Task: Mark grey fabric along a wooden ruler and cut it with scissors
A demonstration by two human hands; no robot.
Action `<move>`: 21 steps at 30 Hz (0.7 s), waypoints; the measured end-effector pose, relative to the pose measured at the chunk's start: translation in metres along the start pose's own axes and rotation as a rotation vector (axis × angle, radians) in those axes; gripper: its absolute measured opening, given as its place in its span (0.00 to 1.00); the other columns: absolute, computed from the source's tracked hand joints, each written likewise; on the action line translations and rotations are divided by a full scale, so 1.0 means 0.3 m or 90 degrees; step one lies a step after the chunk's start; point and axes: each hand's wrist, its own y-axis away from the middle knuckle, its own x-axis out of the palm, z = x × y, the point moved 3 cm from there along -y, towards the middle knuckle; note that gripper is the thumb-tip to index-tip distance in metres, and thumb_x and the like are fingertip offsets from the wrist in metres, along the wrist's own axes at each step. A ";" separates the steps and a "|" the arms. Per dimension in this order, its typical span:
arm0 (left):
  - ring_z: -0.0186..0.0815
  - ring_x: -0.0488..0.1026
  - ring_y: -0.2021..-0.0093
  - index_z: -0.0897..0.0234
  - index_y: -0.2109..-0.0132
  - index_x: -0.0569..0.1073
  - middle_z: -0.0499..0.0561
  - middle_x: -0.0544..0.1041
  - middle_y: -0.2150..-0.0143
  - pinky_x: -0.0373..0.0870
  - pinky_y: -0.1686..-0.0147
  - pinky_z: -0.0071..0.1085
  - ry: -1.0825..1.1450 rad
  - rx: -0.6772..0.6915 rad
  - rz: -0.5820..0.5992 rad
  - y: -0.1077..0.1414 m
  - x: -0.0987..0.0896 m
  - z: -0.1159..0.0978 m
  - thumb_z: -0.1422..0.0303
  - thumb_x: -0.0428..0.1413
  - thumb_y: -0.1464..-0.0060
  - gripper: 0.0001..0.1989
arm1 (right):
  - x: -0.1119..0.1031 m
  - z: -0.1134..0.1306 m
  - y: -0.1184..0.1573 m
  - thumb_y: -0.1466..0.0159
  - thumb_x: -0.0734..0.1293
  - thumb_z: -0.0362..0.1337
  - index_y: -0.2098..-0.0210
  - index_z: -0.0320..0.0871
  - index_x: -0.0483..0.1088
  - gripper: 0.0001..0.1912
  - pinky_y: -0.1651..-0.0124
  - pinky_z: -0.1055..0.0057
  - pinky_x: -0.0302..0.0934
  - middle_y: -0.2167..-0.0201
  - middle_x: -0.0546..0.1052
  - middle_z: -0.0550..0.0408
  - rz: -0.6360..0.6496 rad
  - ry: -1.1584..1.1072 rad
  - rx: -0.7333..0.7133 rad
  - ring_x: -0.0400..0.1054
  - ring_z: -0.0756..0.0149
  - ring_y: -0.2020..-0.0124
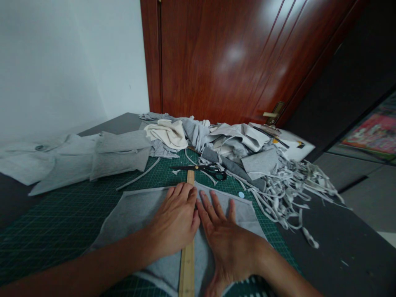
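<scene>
A piece of grey knit fabric (139, 210) lies spread on a green cutting mat (34, 235). Down its middle runs a wooden ruler (187, 268), its far end poking out past the fabric's top edge. Over the ruler rests my left hand (177, 218), fingers bent and held close together, gripping or pressing it; its fingertips are partly hidden. My right hand (230, 243) lies flat on the fabric just right of the ruler, fingers spread. Black-handled scissors (213, 170) lie across the mat beyond the ruler's far end.
Grey fabric pieces (120, 152) lie at the left. A heap of grey and white cloth (229, 140) fills the back, with tangled fabric strips (281, 198) at the right. A small pale blue disc (241, 194) lies near the fabric. Behind stands a wooden door (213, 62).
</scene>
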 end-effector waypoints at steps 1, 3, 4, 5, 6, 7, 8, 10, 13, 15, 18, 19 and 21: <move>0.56 0.68 0.39 0.71 0.35 0.74 0.66 0.75 0.41 0.68 0.38 0.54 -0.003 0.001 0.000 0.000 -0.001 -0.001 0.71 0.52 0.36 0.24 | 0.000 0.001 -0.001 0.48 0.76 0.74 0.22 0.43 0.16 0.83 0.30 0.18 0.16 0.20 0.22 0.33 -0.002 0.000 0.002 0.13 0.23 0.22; 0.56 0.68 0.39 0.73 0.35 0.74 0.67 0.74 0.40 0.67 0.38 0.54 -0.011 0.003 0.001 0.000 -0.001 -0.002 0.71 0.51 0.35 0.24 | -0.012 0.008 -0.003 0.49 0.77 0.74 0.22 0.43 0.18 0.84 0.31 0.18 0.14 0.20 0.22 0.33 -0.002 -0.015 0.008 0.12 0.24 0.22; 0.56 0.68 0.39 0.73 0.35 0.74 0.67 0.74 0.40 0.67 0.38 0.54 -0.015 0.002 0.001 0.000 -0.001 -0.002 0.71 0.51 0.35 0.24 | -0.022 0.015 -0.003 0.49 0.77 0.74 0.21 0.42 0.20 0.84 0.31 0.18 0.13 0.21 0.22 0.33 0.006 -0.028 0.016 0.12 0.24 0.22; 0.56 0.68 0.39 0.74 0.35 0.74 0.67 0.74 0.40 0.67 0.38 0.54 -0.018 0.001 0.001 0.000 0.000 -0.003 0.71 0.51 0.35 0.24 | -0.035 0.025 -0.003 0.50 0.77 0.74 0.21 0.41 0.22 0.84 0.31 0.18 0.13 0.21 0.23 0.33 0.018 -0.042 0.025 0.12 0.25 0.22; 0.56 0.68 0.39 0.74 0.35 0.74 0.67 0.74 0.40 0.67 0.38 0.54 -0.020 0.000 0.002 0.001 0.000 -0.003 0.70 0.52 0.34 0.24 | -0.049 0.036 -0.003 0.50 0.77 0.74 0.20 0.40 0.25 0.83 0.30 0.19 0.14 0.21 0.23 0.33 0.037 -0.059 0.035 0.13 0.25 0.22; 0.56 0.69 0.39 0.74 0.35 0.74 0.67 0.74 0.40 0.67 0.38 0.54 -0.022 -0.001 0.004 0.001 0.000 -0.004 0.70 0.52 0.34 0.24 | -0.062 0.045 -0.002 0.50 0.78 0.74 0.20 0.39 0.27 0.83 0.30 0.19 0.14 0.21 0.24 0.33 0.052 -0.072 0.054 0.13 0.25 0.22; 0.57 0.68 0.38 0.74 0.35 0.74 0.67 0.74 0.40 0.67 0.38 0.54 -0.023 -0.001 0.007 0.001 -0.001 -0.004 0.70 0.51 0.34 0.24 | -0.074 0.054 -0.002 0.50 0.77 0.74 0.20 0.38 0.28 0.83 0.30 0.19 0.14 0.21 0.24 0.32 0.061 -0.082 0.068 0.14 0.25 0.22; 0.57 0.68 0.37 0.75 0.34 0.73 0.67 0.74 0.39 0.66 0.38 0.55 -0.025 -0.003 0.014 0.001 -0.002 -0.005 0.70 0.51 0.33 0.25 | -0.084 0.064 -0.002 0.49 0.77 0.74 0.20 0.37 0.29 0.82 0.30 0.19 0.15 0.21 0.24 0.32 0.070 -0.087 0.086 0.14 0.25 0.22; 0.57 0.67 0.37 0.75 0.33 0.73 0.67 0.73 0.38 0.65 0.37 0.55 -0.020 -0.007 0.018 0.001 -0.004 -0.005 0.70 0.51 0.34 0.25 | -0.065 0.052 -0.005 0.46 0.77 0.72 0.20 0.41 0.26 0.80 0.29 0.18 0.18 0.20 0.24 0.35 0.061 -0.054 0.084 0.14 0.24 0.22; 0.56 0.67 0.37 0.74 0.33 0.72 0.67 0.73 0.38 0.66 0.37 0.54 -0.018 -0.009 0.018 0.002 -0.004 -0.005 0.70 0.51 0.34 0.25 | -0.039 0.031 -0.007 0.48 0.78 0.71 0.20 0.43 0.23 0.82 0.29 0.17 0.19 0.20 0.23 0.36 0.049 -0.024 0.075 0.13 0.22 0.22; 0.57 0.67 0.37 0.75 0.33 0.72 0.67 0.73 0.38 0.66 0.37 0.54 -0.018 -0.003 0.021 0.003 -0.002 -0.007 0.70 0.51 0.34 0.26 | 0.005 0.000 -0.014 0.49 0.77 0.73 0.20 0.43 0.21 0.83 0.29 0.16 0.20 0.20 0.22 0.36 0.039 -0.003 0.053 0.12 0.21 0.22; 0.57 0.67 0.37 0.76 0.33 0.72 0.68 0.73 0.38 0.66 0.37 0.55 -0.017 -0.002 0.022 0.003 -0.001 -0.007 0.70 0.51 0.34 0.26 | 0.019 -0.011 -0.019 0.49 0.77 0.73 0.20 0.42 0.21 0.83 0.29 0.16 0.19 0.19 0.22 0.36 0.033 0.002 0.049 0.13 0.20 0.22; 0.57 0.67 0.37 0.76 0.33 0.72 0.68 0.73 0.38 0.66 0.37 0.55 -0.014 -0.002 0.021 0.001 0.000 -0.006 0.70 0.51 0.34 0.26 | 0.047 -0.034 -0.034 0.52 0.77 0.74 0.20 0.41 0.21 0.86 0.31 0.14 0.18 0.19 0.23 0.34 0.012 0.010 0.051 0.13 0.17 0.23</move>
